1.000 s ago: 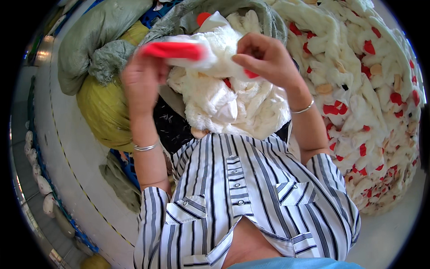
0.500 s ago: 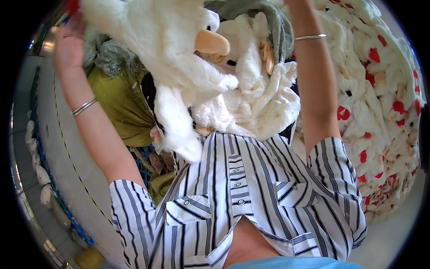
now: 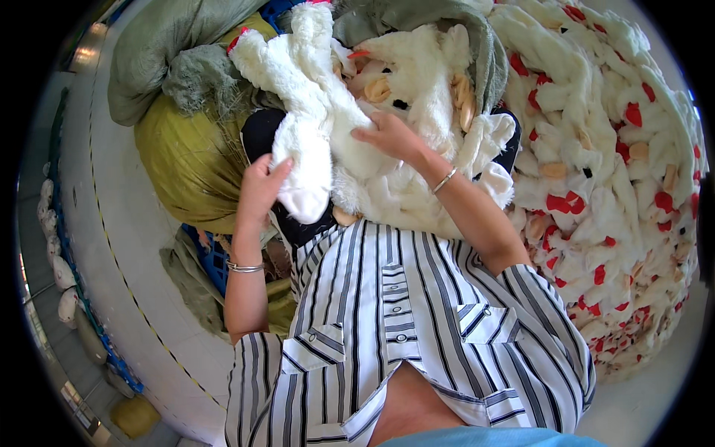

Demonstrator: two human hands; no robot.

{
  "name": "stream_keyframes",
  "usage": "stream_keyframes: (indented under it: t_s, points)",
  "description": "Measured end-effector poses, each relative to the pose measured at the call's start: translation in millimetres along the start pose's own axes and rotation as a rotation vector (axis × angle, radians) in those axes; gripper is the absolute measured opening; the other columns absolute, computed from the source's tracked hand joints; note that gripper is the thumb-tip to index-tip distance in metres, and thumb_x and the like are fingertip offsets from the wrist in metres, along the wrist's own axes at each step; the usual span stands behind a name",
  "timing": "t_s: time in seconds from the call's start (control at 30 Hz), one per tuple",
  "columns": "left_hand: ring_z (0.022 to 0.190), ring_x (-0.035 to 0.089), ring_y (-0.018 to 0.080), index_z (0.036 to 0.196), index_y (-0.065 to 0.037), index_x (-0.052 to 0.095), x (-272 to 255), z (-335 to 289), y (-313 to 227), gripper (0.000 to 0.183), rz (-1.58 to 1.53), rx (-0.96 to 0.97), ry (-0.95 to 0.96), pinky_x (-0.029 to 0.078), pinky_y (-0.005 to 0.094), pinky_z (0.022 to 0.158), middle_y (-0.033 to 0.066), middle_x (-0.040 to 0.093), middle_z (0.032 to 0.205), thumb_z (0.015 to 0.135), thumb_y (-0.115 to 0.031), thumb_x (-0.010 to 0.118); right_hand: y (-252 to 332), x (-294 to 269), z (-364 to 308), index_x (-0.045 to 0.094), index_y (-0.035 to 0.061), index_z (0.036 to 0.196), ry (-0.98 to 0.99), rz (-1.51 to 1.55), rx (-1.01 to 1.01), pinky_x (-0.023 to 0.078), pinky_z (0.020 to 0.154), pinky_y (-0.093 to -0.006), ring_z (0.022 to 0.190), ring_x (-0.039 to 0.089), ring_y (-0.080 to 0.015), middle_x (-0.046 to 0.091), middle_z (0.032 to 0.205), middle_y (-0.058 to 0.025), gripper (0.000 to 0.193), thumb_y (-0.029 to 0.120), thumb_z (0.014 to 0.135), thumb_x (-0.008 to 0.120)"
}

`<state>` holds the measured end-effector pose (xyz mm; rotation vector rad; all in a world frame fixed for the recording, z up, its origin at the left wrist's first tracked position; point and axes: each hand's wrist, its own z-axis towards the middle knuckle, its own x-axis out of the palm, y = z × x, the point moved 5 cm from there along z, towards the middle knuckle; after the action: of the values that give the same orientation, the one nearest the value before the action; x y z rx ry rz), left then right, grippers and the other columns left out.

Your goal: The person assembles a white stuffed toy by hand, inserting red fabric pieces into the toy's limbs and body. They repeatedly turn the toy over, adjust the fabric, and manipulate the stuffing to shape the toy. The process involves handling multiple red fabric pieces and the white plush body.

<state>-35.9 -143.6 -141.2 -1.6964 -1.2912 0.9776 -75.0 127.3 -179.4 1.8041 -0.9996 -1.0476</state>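
Note:
Across my lap lies a limp white plush skin [image 3: 316, 97] with small red tips at its far end. My left hand [image 3: 261, 190] pinches the rounded near end of one limb between thumb and fingers. Further right, my right hand [image 3: 387, 137] grips the plush skin's side, the thumb on top and the other fingers partly hidden. Beneath it, more white plush skins [image 3: 417, 82] with tan and black pieces rest in an open grey-green sack [image 3: 488, 56].
A large heap of white plush skins with red pieces [image 3: 603, 194] rises on the right. Olive-yellow [image 3: 179, 164] and grey-green stuffed sacks [image 3: 160, 56] lie at the left, beside a blue plastic crate [image 3: 214, 257]. A yellow-black line [image 3: 112, 246] crosses the pale floor.
Both hands have come down from the far edge toward my lap. The plush skin has come down with them and turned, its red-tipped end now far and a rounded limb end near.

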Motion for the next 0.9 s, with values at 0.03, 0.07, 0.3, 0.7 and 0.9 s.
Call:
stream_keyframes:
  t_s: [0.03, 0.07, 0.3, 0.7, 0.9]
  points:
    - [0.085, 0.061, 0.0069, 0.111, 0.004, 0.063, 9, -5, 4, 0.026, -0.05, 0.096, 0.016, 0.05, 0.0245, 0.076, 0.0058, 0.068, 0.099, 0.094, -0.016, 0.063, 14, 7, -11, 0.065, -0.0043, 0.112, 0.024, 0.021, -0.018, 0.051, 0.084, -0.0348, 0.094, 0.066, -0.0237, 0.069, 0.1, -0.0174, 0.051, 0.039, 0.087, 0.069]
    - [0.086, 0.061, 0.0079, 0.113, 0.003, 0.063, 12, -8, 3, 0.026, -0.023, 0.149, 0.008, 0.051, 0.0251, 0.076, 0.0053, 0.068, 0.102, 0.096, -0.017, 0.06, 22, 12, -18, 0.065, -0.0042, 0.111, 0.039, 0.036, -0.037, 0.052, 0.082, -0.0349, 0.091, 0.067, -0.0233, 0.07, 0.098, -0.0167, 0.049, 0.039, 0.088, 0.069]
    - [0.083, 0.069, 0.0183, 0.108, 0.003, 0.064, -107, -14, -45, 0.033, -0.233, 0.369, -0.63, 0.057, 0.0293, 0.074, 0.0132, 0.069, 0.1, 0.097, -0.028, 0.059, 60, -24, -35, 0.067, -0.003, 0.094, -0.248, 0.448, -0.064, 0.047, 0.062, -0.026, 0.067, 0.056, -0.0069, 0.064, 0.073, 0.001, 0.036, 0.032, 0.098, 0.058]
    - [0.07, 0.047, 0.0061, 0.082, 0.0, 0.059, -134, -80, 55, 0.032, 0.492, 0.006, -0.283, 0.042, 0.0239, 0.065, -0.0014, 0.057, 0.074, 0.1, -0.025, 0.056, 1, 12, -80, 0.066, -0.0008, 0.083, 0.613, -0.655, -0.015, 0.046, 0.064, -0.0391, 0.066, 0.058, -0.022, 0.063, 0.07, -0.0147, 0.045, 0.044, 0.088, 0.066]
    - [0.091, 0.058, 0.0134, 0.107, 0.002, 0.061, -86, -42, 4, 0.035, 0.199, 0.216, -0.36, 0.047, 0.0286, 0.086, 0.0056, 0.065, 0.1, 0.099, -0.032, 0.057, 40, 12, -16, 0.067, 0.0013, 0.083, 0.24, -0.013, 0.073, 0.045, 0.054, -0.0316, 0.056, 0.057, -0.014, 0.062, 0.066, -0.0078, 0.056, 0.057, 0.085, 0.064]
